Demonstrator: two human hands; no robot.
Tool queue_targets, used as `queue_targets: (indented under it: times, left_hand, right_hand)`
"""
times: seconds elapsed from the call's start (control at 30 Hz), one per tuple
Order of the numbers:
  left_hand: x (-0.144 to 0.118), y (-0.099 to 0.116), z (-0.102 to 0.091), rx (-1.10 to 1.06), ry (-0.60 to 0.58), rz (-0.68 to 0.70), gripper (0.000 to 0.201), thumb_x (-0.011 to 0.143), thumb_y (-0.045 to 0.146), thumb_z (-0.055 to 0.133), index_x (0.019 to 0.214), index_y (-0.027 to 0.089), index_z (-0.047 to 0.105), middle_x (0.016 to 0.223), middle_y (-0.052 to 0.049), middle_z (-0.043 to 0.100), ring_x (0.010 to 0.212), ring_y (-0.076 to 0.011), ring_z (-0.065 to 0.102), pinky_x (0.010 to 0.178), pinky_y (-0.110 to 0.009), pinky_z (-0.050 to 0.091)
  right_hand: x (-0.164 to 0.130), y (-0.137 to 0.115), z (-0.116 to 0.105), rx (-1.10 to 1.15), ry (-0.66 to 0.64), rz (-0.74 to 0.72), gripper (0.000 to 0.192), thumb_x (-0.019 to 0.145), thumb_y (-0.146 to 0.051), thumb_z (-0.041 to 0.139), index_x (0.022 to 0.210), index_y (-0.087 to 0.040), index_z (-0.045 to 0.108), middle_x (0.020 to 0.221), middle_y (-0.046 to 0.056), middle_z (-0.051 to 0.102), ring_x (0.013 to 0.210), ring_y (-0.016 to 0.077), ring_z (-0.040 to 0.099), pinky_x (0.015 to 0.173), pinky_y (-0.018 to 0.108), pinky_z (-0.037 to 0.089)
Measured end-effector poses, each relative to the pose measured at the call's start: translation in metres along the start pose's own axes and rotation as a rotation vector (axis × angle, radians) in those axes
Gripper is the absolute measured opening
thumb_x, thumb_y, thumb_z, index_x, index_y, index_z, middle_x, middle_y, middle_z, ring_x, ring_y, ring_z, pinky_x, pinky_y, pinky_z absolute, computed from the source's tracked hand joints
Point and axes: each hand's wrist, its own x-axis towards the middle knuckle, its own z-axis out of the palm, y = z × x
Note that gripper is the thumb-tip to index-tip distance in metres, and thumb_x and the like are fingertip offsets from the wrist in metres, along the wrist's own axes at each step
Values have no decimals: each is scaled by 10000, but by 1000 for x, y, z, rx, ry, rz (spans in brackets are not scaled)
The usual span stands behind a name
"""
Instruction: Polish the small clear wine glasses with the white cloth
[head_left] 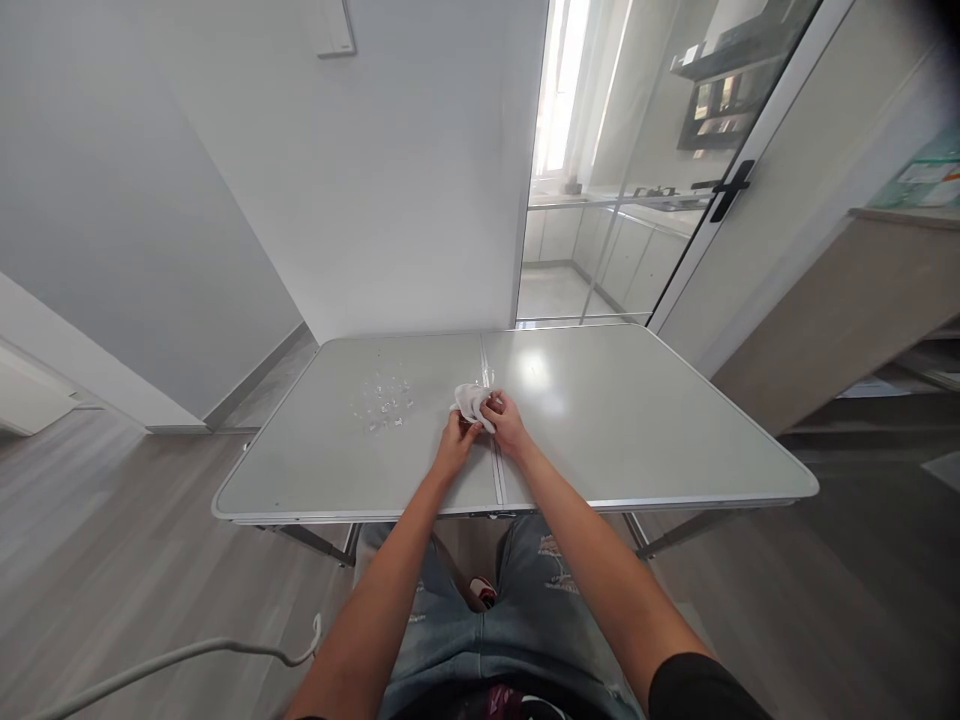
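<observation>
Both of my hands meet over the table's centre seam, holding a small, crumpled white cloth (471,399), possibly a tissue. My left hand (455,442) has its fingers closed on the near-left edge of it. On the other side, my right hand (508,422) pinches the cloth between thumb and fingers. Part of the cloth is hidden behind the fingers. Left of the hands, a patch of clear, shiny bits or droplets (387,402) is scattered over the tabletop; which of the two I cannot tell. A few more glints show just beyond the cloth.
The pale folding table (637,430) has a metal rim and a seam down its middle. A white wall (420,180) stands behind it. At the right back is a glass door with a black handle (731,190). A grey cable (202,650) hangs at the lower left.
</observation>
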Motion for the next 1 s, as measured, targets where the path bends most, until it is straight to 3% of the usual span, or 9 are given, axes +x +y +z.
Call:
queue_targets:
  times: [0.1, 0.3, 0.47, 0.6, 0.73, 0.87, 1.0]
  left_hand:
    - [-1, 3, 0, -6, -45, 3, 481, 879, 576, 603, 1111, 168, 494, 965, -54, 641, 812, -161, 599, 742, -292, 467]
    - [-4, 7, 0, -50, -101, 3, 521, 892, 577, 586, 1196, 165, 488, 966, -54, 641, 836, -174, 600, 760, -311, 484]
    - [-4, 8, -2, -137, -133, 4, 491, 907, 610, 541, 1109, 165, 488, 811, -36, 631, 743, -181, 617, 702, -323, 495]
    - [-5, 7, -1, -248, -123, -29, 517, 903, 668, 493, 1057, 176, 461, 696, 1, 600, 602, -146, 587, 595, -285, 482]
    - [-6, 8, 0, -315, -150, -103, 532, 914, 712, 399, 1009, 190, 434, 678, 23, 581, 481, -106, 545, 521, -260, 475]
    - [-5, 13, 0, -175, -92, -51, 450, 900, 605, 547, 1050, 194, 443, 783, 0, 586, 612, -118, 597, 577, -256, 522]
    - [-4, 18, 1, -61, 45, 54, 443, 834, 497, 682, 1115, 210, 494, 1083, -82, 563, 893, -156, 584, 694, -273, 575]
  right_hand:
    - [2, 2, -1, 85, 24, 43, 533, 581, -375, 904, 924, -248, 517, 802, -43, 699, 650, 125, 628, 583, 221, 495]
    - [2, -1, -4, 71, -75, 86, 512, 588, -359, 907, 1005, -201, 655, 882, 25, 739, 746, 159, 676, 676, 250, 542]
    - [-1, -6, -6, 97, -164, 134, 519, 613, -363, 882, 1048, -197, 651, 810, 7, 709, 610, 155, 633, 479, 242, 500]
    - [-4, -7, -5, 100, -245, 164, 437, 659, -401, 851, 983, -194, 643, 743, 9, 679, 543, 171, 612, 411, 264, 480]
    - [-3, -5, -5, 88, -197, 134, 432, 609, -420, 886, 883, -173, 662, 704, 20, 673, 528, 148, 579, 450, 259, 482]
    - [1, -2, -6, 109, -89, 78, 377, 582, -368, 902, 805, -173, 670, 686, 13, 666, 564, 134, 577, 501, 239, 478]
    - [3, -2, -4, 105, -31, 38, 366, 574, -293, 893, 858, -185, 689, 757, 16, 697, 642, 152, 618, 574, 255, 511]
